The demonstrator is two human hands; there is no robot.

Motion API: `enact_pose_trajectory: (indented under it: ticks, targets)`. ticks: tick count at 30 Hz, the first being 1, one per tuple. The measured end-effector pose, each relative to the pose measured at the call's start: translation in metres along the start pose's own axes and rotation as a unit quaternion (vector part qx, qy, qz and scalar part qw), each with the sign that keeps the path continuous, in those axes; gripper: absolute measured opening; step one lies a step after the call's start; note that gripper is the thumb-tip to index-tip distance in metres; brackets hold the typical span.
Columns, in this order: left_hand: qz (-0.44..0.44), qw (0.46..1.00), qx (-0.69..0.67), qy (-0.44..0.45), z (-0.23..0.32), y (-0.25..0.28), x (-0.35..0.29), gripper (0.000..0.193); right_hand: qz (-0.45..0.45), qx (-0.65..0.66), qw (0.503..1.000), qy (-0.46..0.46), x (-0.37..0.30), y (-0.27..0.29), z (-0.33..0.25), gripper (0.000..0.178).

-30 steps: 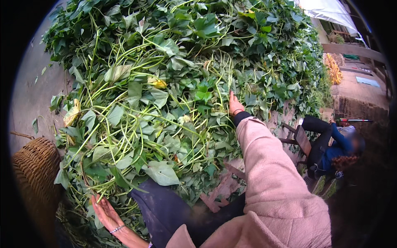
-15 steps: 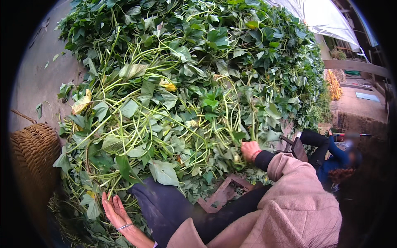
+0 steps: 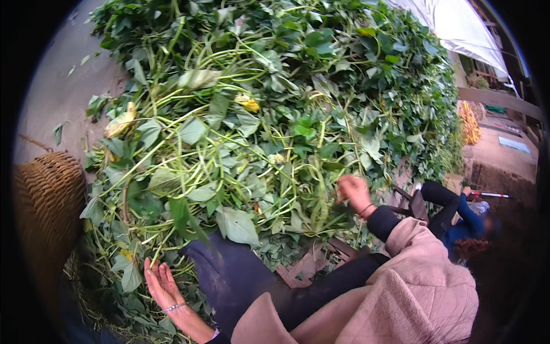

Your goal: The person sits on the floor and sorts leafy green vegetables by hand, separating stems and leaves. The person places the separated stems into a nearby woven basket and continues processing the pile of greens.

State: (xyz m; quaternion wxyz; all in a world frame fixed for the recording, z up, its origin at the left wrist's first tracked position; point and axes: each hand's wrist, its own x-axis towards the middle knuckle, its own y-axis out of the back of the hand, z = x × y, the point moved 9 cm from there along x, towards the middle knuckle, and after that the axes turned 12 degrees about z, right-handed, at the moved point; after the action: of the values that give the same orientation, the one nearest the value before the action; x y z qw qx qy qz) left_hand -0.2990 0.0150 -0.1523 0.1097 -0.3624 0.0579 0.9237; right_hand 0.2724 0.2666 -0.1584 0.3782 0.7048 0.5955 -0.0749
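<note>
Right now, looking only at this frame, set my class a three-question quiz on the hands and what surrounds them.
1. True or false: the right hand grips a bunch of green stems.
2. Where is the woven basket? A) at the left edge B) on the pile's top C) on the person's lap
3. Fill in: the left hand lies open, palm up, against the ___ of the leafy vine pile.

Key: 1 true; 2 A; 3 lower edge.
</note>
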Motion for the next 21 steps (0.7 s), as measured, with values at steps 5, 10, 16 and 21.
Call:
enact_pose_trajectory:
  ticks: [5,10,16,21]
  targets:
    - [-0.002,0.999,-0.035,0.035,-0.02,-0.013,0.001,0.04,0.228,-0.641,0.721,-0.136,0.084,0.282,0.169,0.041]
    - [0.041,0.998,-0.031,0.043,-0.024,0.013,-0.019,0.04,0.261,-0.527,0.804,-0.087,0.097,0.15,0.3,0.039]
    - [0.007,0.998,-0.01,0.063,-0.037,0.004,-0.013,0.041,0.245,-0.494,0.83,-0.083,0.15,0.191,0.35,0.034]
    - [0.003,1.0,-0.024,0.014,-0.009,0.005,-0.03,0.041,0.134,-0.484,0.859,-0.103,0.119,0.205,0.275,0.035]
